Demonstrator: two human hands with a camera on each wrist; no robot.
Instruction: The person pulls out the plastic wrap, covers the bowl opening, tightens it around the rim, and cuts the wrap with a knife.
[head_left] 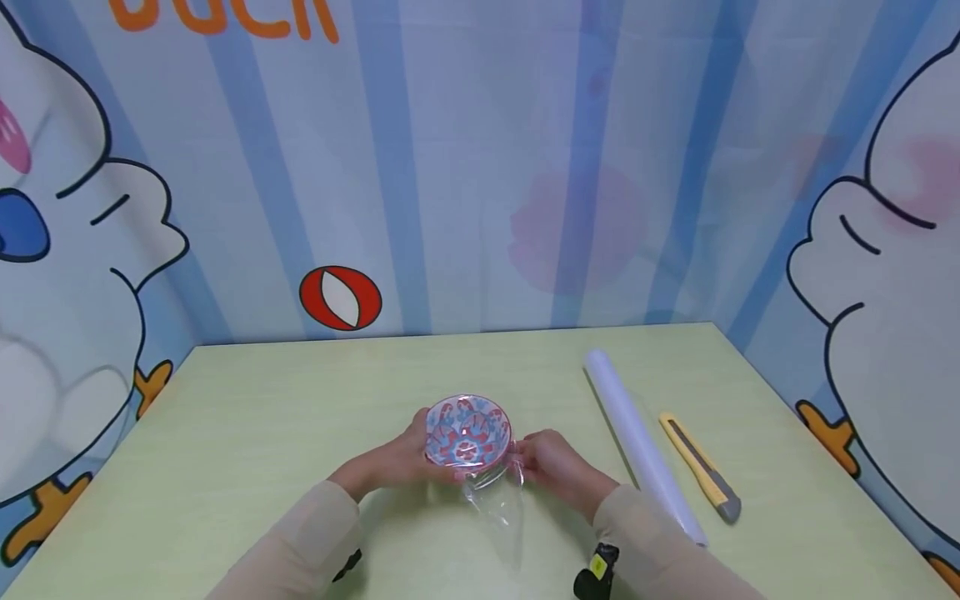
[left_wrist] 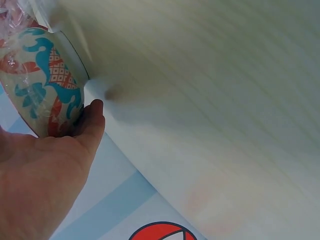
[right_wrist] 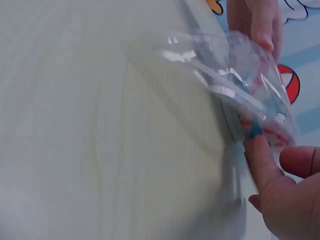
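A bowl (head_left: 467, 431) with a red and blue pattern is held above the table, its inside turned toward the head camera. Clear plastic film (head_left: 498, 504) wraps over it and hangs loose below its near right side. My left hand (head_left: 411, 452) grips the bowl from the left; the left wrist view shows those fingers (left_wrist: 92, 117) against its patterned outer wall. At the right side, my right hand (head_left: 562, 471) pinches the film by the rim. In the right wrist view, the film (right_wrist: 235, 75) hides part of the bowl.
A long pale lilac roll (head_left: 641, 442) lies right of the hands. Beyond it is a yellow utility knife (head_left: 701, 467) with a grey end. The light table (head_left: 285, 400) meets a printed blue striped curtain (head_left: 480, 167) at the back and sides.
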